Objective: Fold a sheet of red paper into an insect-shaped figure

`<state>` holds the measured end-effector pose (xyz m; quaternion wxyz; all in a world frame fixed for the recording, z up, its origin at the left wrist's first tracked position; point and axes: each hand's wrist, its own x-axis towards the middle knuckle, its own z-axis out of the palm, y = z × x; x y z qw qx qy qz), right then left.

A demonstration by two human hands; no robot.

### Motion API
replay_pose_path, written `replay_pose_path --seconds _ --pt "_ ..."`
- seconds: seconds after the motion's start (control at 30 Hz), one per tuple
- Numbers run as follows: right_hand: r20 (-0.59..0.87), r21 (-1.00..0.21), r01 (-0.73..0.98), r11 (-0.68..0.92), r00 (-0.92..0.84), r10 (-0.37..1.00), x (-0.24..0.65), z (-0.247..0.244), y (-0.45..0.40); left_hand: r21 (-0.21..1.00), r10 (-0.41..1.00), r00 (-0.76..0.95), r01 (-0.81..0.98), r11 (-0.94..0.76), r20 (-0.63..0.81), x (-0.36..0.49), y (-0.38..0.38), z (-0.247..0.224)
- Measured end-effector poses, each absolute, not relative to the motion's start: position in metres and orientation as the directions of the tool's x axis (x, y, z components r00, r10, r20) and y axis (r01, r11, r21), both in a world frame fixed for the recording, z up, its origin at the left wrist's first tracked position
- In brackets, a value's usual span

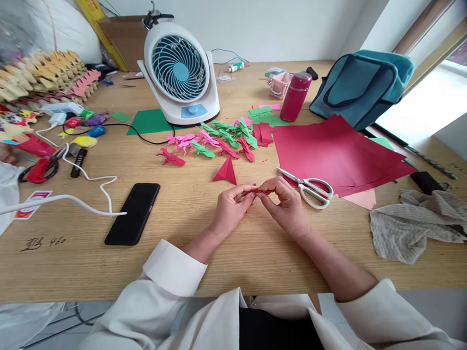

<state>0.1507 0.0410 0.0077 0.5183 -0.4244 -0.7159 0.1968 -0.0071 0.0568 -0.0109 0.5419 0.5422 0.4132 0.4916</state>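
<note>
Between my fingertips is a small piece of folded red paper [251,194], mostly covered by the fingers. My left hand [233,205] pinches its left part, closed on it. My right hand [283,204] is closed too, thumb and fingers gripping the right part. Just beyond my hands lies a folded red paper triangle [225,171]. White-handled scissors [315,191] rest to the right of my right hand, blades pointing left over large red paper sheets [328,151]. Farther back lies a heap of folded green, pink and red paper figures [226,136].
A white fan [181,69] stands at the back, near a red flask [296,96] and a teal bag [356,89]. A black phone [132,214] lies left, under a white cable [66,197]. A crumpled cloth [407,225] is at right. Another person's sleeve [2,188] shows far left.
</note>
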Motion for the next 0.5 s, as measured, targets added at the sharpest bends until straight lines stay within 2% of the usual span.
replay_pose_path --seconds 0.23,0.5 --pt "0.607 -0.7 0.427 0.572 -0.067 0.792 0.151 0.01 0.041 0.988 0.971 0.182 -0.057 -0.145 0.153 -0.008 0.055 -0.005" --pt "0.633 -0.669 0.463 0.581 -0.054 0.772 0.152 0.011 0.041 0.992 0.973 0.204 -0.086 -0.094 0.11 -0.006 0.055 0.001"
